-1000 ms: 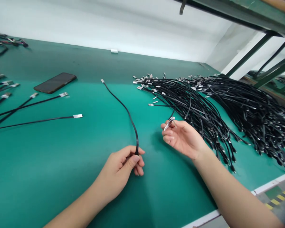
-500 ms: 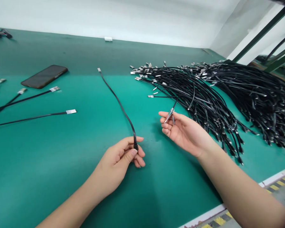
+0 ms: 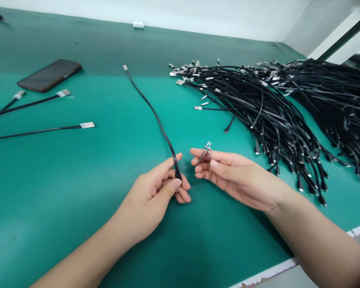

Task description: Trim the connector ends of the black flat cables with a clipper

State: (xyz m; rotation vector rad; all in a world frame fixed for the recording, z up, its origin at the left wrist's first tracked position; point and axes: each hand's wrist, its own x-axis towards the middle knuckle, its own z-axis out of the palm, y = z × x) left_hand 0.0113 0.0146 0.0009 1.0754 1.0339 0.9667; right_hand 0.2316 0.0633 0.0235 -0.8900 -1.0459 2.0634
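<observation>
My left hand [image 3: 159, 186] pinches the black plug end of a short black USB cable [image 3: 156, 116] between thumb and fingers. The cable curves away over the green table, and its silver USB plug lies at the far end. Close by on the right, my right hand [image 3: 231, 172] has a small silver nail clipper [image 3: 205, 153] between thumb and fingers, its lever raised. The fingertips of both hands are near each other but apart. What the left fingers cover of the plug is hidden.
On the right lie a large heap of black cables [image 3: 246, 96] and a second heap [image 3: 336, 88] behind it. A phone [image 3: 49, 75] rests at the left, near several loose cables [image 3: 42, 131]. A small white object [image 3: 138, 25] sits by the wall.
My right hand has moved left toward the left hand, and its thumb has come down onto the nail clipper. The left hand still holds the cable end. The view has tilted down slightly.
</observation>
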